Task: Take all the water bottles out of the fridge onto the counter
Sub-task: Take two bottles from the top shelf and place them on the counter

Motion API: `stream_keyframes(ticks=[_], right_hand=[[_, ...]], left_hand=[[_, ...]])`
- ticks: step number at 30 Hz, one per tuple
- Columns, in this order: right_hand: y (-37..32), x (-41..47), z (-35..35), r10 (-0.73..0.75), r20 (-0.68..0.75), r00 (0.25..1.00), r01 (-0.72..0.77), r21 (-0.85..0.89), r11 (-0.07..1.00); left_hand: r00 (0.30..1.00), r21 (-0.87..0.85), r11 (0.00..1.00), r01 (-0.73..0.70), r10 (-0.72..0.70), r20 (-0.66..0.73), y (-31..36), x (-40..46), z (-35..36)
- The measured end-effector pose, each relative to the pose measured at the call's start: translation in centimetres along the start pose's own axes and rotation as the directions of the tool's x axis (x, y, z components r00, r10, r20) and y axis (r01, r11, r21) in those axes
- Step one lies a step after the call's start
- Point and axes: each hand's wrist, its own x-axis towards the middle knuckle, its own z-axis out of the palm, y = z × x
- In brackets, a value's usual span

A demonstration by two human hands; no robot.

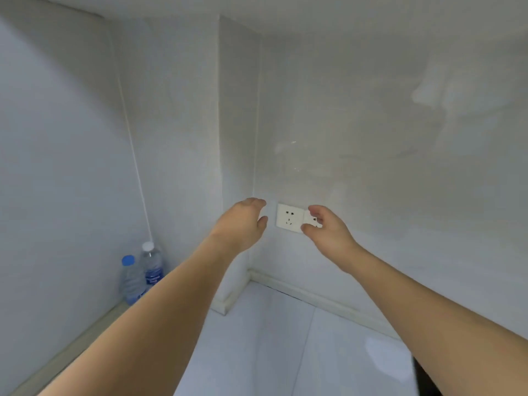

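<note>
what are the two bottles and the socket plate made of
Bottles: apparently clear thin plastic; the wall shows through them, with ridged sides and blue and white caps. Socket plate: likely glossy white moulded plastic, smooth and even, though the look is blurred.

A home kitchen corner: white counter (285, 352), tiled walls (371, 138), wall socket (289, 218).
</note>
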Motion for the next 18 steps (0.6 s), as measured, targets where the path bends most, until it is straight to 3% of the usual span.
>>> stream_keyframes(ticks=[8,18], right_hand=[[5.3,-9.2,-18.0,0.087,-0.24,0.967,-0.098,-0.036,0.995],[12.1,-28.0,-37.6,0.206,-0.518,0.83,-0.287,-0.08,0.954]], left_hand=[[0.962,-0.05,0.961,-0.272,0.273,0.019,19.5,1.1,3.1],[0.789,-0.163,0.784,-0.599,0.613,0.05,44.7,-8.2,7.6]])
